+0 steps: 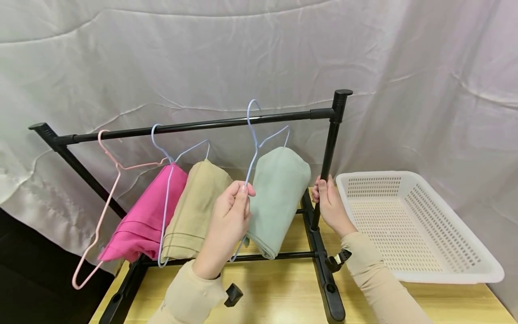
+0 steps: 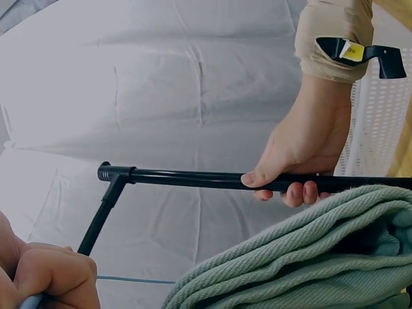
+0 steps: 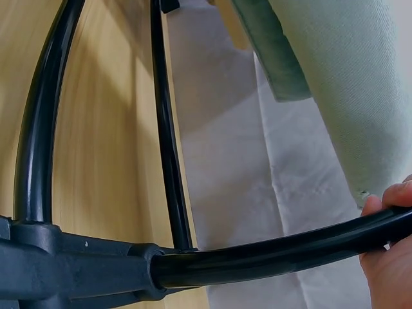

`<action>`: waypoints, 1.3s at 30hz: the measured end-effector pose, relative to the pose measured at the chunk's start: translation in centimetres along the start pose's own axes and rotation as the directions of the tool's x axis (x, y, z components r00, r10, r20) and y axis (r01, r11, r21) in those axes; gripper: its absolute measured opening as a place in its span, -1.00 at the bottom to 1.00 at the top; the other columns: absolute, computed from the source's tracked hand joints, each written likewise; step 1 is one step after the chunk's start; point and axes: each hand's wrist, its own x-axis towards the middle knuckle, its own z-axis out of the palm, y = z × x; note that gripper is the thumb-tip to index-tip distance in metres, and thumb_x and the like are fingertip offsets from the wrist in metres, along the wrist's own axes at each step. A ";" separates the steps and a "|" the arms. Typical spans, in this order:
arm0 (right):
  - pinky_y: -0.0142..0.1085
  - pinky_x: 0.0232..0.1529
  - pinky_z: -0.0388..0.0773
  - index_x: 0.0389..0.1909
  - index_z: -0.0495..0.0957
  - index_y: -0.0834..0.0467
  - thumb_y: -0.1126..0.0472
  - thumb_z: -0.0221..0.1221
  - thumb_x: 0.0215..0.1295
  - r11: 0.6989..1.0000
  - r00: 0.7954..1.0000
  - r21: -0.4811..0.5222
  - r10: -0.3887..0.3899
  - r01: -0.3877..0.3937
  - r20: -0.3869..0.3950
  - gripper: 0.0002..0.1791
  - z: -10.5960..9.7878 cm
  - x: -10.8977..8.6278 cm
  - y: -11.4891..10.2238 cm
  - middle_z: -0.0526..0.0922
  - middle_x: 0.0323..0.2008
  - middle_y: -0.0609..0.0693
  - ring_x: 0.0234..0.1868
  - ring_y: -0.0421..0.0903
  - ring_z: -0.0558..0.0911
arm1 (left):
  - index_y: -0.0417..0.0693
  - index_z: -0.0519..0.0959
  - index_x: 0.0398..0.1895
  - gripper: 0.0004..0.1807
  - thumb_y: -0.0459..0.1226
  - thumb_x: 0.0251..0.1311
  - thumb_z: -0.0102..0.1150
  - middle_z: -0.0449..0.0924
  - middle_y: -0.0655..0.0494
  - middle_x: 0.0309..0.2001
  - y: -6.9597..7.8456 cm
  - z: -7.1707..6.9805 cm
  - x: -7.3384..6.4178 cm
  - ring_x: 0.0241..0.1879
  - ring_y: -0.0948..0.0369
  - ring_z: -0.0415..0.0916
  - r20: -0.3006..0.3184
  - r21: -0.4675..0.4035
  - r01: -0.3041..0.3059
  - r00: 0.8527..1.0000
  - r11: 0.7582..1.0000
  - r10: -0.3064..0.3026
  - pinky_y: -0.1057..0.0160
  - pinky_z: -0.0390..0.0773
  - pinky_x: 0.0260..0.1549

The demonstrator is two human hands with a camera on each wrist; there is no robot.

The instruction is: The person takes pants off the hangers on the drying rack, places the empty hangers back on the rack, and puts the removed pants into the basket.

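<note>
My left hand point(image 1: 228, 220) pinches the near side of a light blue hanger point(image 1: 254, 144) between thumb and fingers. A folded pale green cloth point(image 1: 279, 198) is draped over that hanger, whose hook is at the top bar of a black rack point(image 1: 194, 126). In the left wrist view the layered folds of the green cloth point(image 2: 290, 264) fill the lower right. My right hand point(image 1: 332, 204) grips the rack's right upright post point(image 1: 329, 153); the right wrist view shows its fingers around this black tube point(image 3: 309, 248).
Further left hang a khaki folded cloth point(image 1: 198, 207) on another blue hanger point(image 1: 167, 202) and a magenta cloth point(image 1: 149, 211) on a pink hanger point(image 1: 97, 225). A white perforated basket point(image 1: 421, 274) stands right of the rack on the wooden table point(image 1: 275, 288). A grey curtain point(image 1: 226, 58) hangs behind.
</note>
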 end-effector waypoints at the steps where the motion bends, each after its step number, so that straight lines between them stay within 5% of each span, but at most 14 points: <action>1: -0.39 -0.36 0.42 -0.03 0.22 0.33 0.17 -0.34 0.81 1.000 1.000 0.003 0.001 -0.001 0.000 -0.71 0.0 0.0 0.0 0.33 -0.42 0.21 -0.43 0.06 0.38 | -0.45 0.37 -0.05 -0.67 -0.26 0.75 -0.23 0.04 0.23 -0.66 0.0 -0.1 -0.2 -0.74 0.34 -0.06 0.004 0.001 -0.001 1.000 1.000 0.001 0.43 -0.01 -0.75; 23: -0.30 -0.30 0.46 0.01 0.26 0.24 0.12 -0.32 0.81 0.999 0.999 -0.007 0.047 -0.047 -0.016 -0.71 -0.3 -0.4 -0.4 0.39 -0.35 0.21 -0.37 0.02 0.45 | -0.46 0.35 -0.05 -0.62 -0.20 0.76 -0.19 -0.01 0.21 -0.65 -0.7 -1.7 -3.9 -0.73 0.34 -0.08 0.037 0.011 0.059 0.998 0.998 -0.059 0.46 0.00 -0.72; 35: -0.47 -0.03 0.62 0.15 0.29 0.30 0.08 -0.32 0.81 0.991 0.996 -0.095 0.090 -0.092 -0.030 -0.64 -0.3 -0.9 -1.0 0.58 -0.21 0.32 -0.18 -0.04 0.66 | -0.44 0.39 -0.09 -0.55 -0.11 0.74 -0.10 0.00 0.21 -0.69 -2.0 -2.8 -5.3 -0.75 0.35 -0.06 0.047 0.061 0.105 0.993 0.993 -0.108 0.45 0.02 -0.74; 39: -0.18 0.23 0.61 0.29 0.30 0.30 0.04 -0.32 0.82 0.978 0.991 -0.164 0.130 -0.132 -0.019 -0.56 -0.4 -1.3 -1.4 0.65 -0.04 0.35 0.06 0.16 0.70 | -0.42 0.41 -0.10 -0.57 -0.13 0.74 -0.11 0.00 0.22 -0.70 -2.2 -3.1 -5.6 -0.75 0.35 -0.04 0.040 0.085 0.110 0.993 0.990 -0.114 0.46 0.05 -0.73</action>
